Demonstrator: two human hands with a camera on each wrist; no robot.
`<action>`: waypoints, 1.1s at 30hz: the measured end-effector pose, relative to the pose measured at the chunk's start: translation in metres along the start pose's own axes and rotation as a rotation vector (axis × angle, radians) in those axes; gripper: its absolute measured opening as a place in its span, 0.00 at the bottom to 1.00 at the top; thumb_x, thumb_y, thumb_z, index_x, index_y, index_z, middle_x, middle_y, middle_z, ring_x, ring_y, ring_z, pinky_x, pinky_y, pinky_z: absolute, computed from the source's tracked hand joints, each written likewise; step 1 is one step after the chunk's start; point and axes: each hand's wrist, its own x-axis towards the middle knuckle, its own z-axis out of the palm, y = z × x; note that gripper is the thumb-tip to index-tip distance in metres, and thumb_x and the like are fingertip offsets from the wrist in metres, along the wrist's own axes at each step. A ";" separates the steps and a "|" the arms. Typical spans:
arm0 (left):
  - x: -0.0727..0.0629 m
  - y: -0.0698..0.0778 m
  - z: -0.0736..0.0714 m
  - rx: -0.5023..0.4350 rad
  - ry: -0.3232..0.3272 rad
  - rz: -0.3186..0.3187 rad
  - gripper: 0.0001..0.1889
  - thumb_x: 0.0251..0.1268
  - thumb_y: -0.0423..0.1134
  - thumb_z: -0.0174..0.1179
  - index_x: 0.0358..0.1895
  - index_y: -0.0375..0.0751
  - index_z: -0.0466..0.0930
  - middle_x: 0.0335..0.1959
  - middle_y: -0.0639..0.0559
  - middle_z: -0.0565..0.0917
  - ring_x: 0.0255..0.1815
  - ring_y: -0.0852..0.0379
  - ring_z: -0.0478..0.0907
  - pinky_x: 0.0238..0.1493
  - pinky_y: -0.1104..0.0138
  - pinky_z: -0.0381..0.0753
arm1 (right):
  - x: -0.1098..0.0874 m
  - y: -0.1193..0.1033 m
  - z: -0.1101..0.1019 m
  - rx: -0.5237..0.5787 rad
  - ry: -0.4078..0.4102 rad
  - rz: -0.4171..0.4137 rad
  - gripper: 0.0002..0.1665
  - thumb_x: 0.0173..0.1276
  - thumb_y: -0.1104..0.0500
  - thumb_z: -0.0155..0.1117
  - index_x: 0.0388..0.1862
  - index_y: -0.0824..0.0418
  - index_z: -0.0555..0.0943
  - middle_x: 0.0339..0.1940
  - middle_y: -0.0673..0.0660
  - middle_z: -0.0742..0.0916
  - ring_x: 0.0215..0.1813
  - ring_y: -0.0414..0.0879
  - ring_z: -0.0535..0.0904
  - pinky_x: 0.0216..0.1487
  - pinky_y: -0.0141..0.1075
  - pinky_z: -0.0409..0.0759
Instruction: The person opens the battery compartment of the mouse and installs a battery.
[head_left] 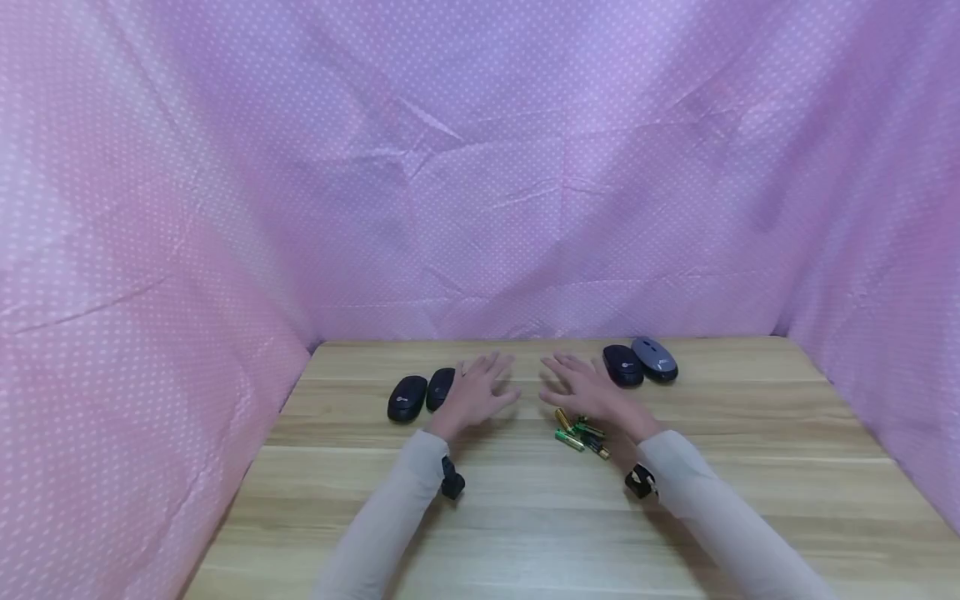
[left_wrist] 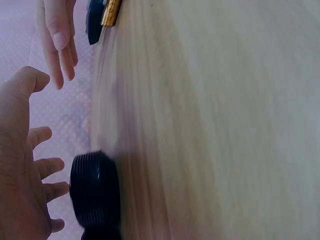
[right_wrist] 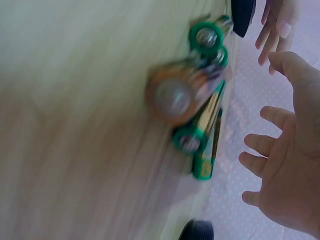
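"Batteries (head_left: 589, 431); lying where?"
"In a loose pile on wooden table (head_left: 525, 533); just below right hand (head_left: 585, 392), toward the thumb side."
"Grasping anything?"
"Released, right and left hand (head_left: 476, 397) alike, fingers spread; outside the right, black mouse (head_left: 623, 365) and grey mouse (head_left: 655, 359); outside the left, two black mice (head_left: 408, 398)."

Batteries (head_left: 569, 440) on table (head_left: 540, 533), right of two mice (head_left: 407, 398), before two more mice (head_left: 655, 359)

Between the hands (head_left: 475, 397) the tabletop (head_left: 525, 475) offers passage, batteries (head_left: 569, 440) and mice (head_left: 623, 366) obstructing the right, more mice (head_left: 407, 399) the left.
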 end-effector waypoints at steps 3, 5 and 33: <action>-0.004 -0.008 -0.007 -0.037 0.010 -0.009 0.38 0.74 0.62 0.52 0.82 0.53 0.56 0.82 0.41 0.59 0.82 0.38 0.55 0.79 0.32 0.46 | 0.005 -0.011 0.000 0.037 -0.024 -0.023 0.46 0.75 0.36 0.57 0.83 0.56 0.58 0.83 0.66 0.61 0.83 0.64 0.53 0.79 0.71 0.40; -0.007 -0.014 -0.010 -0.052 0.014 -0.019 0.39 0.73 0.62 0.54 0.82 0.53 0.56 0.81 0.40 0.60 0.82 0.39 0.56 0.79 0.33 0.45 | 0.009 -0.019 0.002 0.065 -0.035 -0.042 0.46 0.75 0.37 0.58 0.82 0.57 0.58 0.82 0.65 0.63 0.83 0.63 0.55 0.79 0.71 0.42; -0.025 -0.061 -0.031 -0.071 -0.090 0.019 0.48 0.48 0.51 0.80 0.75 0.50 0.68 0.74 0.44 0.72 0.82 0.34 0.53 0.77 0.30 0.45 | 0.045 -0.068 0.050 0.262 -0.011 -0.151 0.48 0.63 0.50 0.75 0.79 0.60 0.65 0.77 0.61 0.72 0.78 0.58 0.67 0.79 0.52 0.64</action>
